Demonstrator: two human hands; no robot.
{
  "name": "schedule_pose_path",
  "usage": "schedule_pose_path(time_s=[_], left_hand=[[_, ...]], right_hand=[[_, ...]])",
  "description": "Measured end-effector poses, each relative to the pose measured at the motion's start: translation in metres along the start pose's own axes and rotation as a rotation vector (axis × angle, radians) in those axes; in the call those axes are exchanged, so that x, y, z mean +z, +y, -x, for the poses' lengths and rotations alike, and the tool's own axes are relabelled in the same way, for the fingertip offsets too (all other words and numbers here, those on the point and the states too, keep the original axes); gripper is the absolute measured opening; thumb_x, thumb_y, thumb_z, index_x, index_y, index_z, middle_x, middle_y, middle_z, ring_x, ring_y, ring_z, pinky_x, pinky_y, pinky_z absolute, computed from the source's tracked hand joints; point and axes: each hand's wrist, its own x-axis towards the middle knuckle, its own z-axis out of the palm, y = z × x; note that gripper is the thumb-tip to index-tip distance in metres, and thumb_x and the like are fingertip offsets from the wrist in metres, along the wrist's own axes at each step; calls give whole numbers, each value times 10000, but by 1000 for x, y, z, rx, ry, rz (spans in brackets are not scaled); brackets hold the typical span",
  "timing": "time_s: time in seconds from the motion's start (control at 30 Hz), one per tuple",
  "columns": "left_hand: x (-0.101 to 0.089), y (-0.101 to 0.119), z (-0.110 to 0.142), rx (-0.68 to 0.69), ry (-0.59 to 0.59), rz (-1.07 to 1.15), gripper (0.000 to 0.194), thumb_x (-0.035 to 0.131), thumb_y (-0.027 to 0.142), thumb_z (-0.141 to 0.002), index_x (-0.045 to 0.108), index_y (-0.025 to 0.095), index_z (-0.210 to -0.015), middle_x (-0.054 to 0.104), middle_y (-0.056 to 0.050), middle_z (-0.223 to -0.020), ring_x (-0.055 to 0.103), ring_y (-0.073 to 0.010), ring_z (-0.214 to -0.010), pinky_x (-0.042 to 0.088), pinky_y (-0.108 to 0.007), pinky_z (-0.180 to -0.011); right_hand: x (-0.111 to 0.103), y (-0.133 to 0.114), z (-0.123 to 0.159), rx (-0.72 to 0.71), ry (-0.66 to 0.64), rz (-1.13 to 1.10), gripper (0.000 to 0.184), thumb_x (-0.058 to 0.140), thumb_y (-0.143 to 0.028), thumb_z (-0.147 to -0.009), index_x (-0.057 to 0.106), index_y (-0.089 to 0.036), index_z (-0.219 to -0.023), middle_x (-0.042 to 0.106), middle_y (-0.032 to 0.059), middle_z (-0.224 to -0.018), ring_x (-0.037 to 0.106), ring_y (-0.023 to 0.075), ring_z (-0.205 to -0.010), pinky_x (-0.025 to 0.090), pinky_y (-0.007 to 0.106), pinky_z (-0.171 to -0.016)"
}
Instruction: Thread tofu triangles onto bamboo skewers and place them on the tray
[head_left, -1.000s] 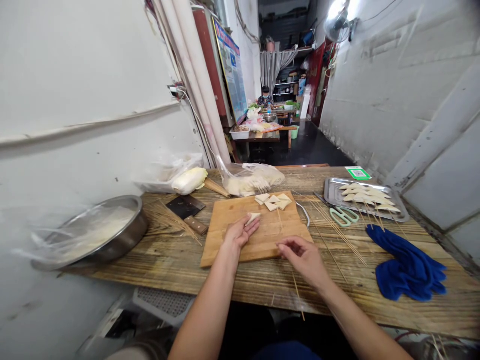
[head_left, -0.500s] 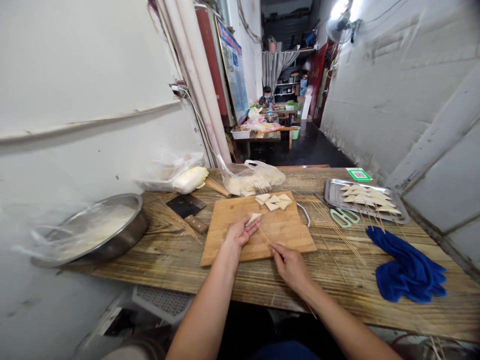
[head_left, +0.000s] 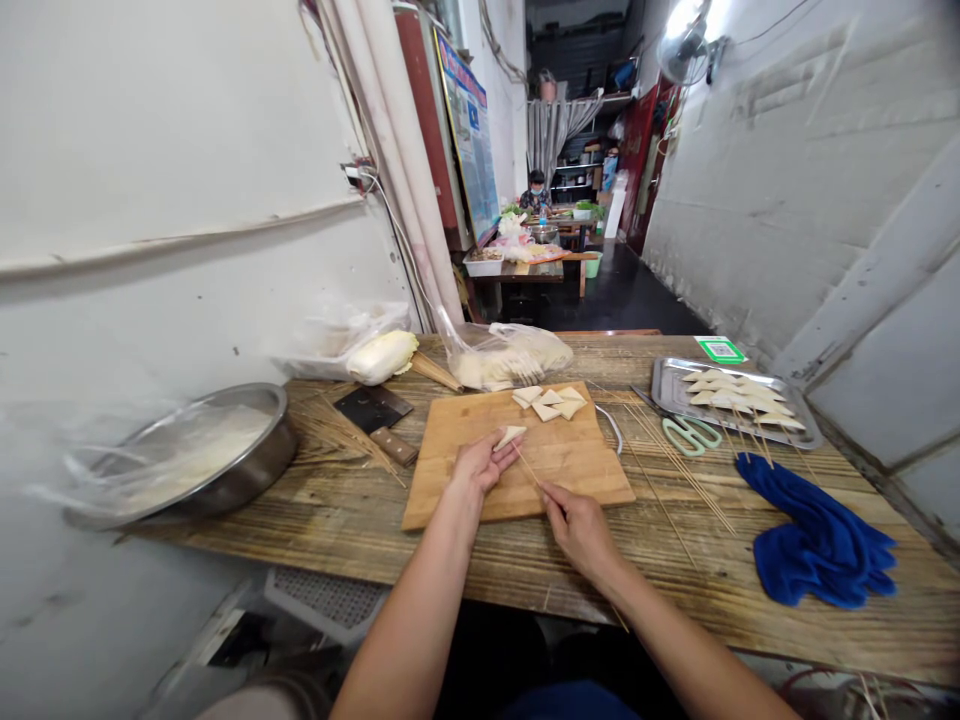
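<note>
Over the wooden cutting board point(head_left: 442, 470), my left hand point(head_left: 480, 463) is closed on a pale triangular slice point(head_left: 511, 435), which looks like tofu. My right hand point(head_left: 576, 522) grips a thin bamboo skewer point(head_left: 529, 466), its far end at the slice's near edge. Whether the tip has entered the slice I cannot tell. Several more pale triangles point(head_left: 550, 402) lie at the board's far right corner. On a metal tray point(head_left: 664, 388) at the right are skewered triangles point(head_left: 739, 395), their sticks pointing toward me.
Left of the board lie a cleaver point(head_left: 373, 408) and loose skewers point(head_left: 337, 436), beside a steel basin point(head_left: 281, 440). Behind it are a plastic bag point(head_left: 510, 360) and a cabbage point(head_left: 382, 357). To the right are scissors point(head_left: 691, 436) and a blue cloth point(head_left: 821, 545). A person point(head_left: 535, 192) sits far back.
Both hands, the slice and the skewer keep nearly the same position on the board. The whole view has shifted very slightly.
</note>
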Motion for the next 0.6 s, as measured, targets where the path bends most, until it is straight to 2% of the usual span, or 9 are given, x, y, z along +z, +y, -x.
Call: schedule_pose_path(time_s=[0.43,0.6], left_hand=[[1,0,5,4,-12,0,112,550,65,-775,569,80,-884,660,-175,-907,667,-211,-764,547,-340,-702],[1,-1,6,8,-16,-32,97,547,72,-779,562,82,-874,674,-143,-818,668,-202,-728,549,-342,-705]], right_hand=[[1,0,-1,20,-5,-2,327,408,-185,-839,653,-149,-1053,687,85,-988,668,193,-840,507,275,-777],[0,-3,-2,28,-17,8,339,397,-181,-835,654,-139,-1053,685,95,-992,662,200,-860,501,276,-772]])
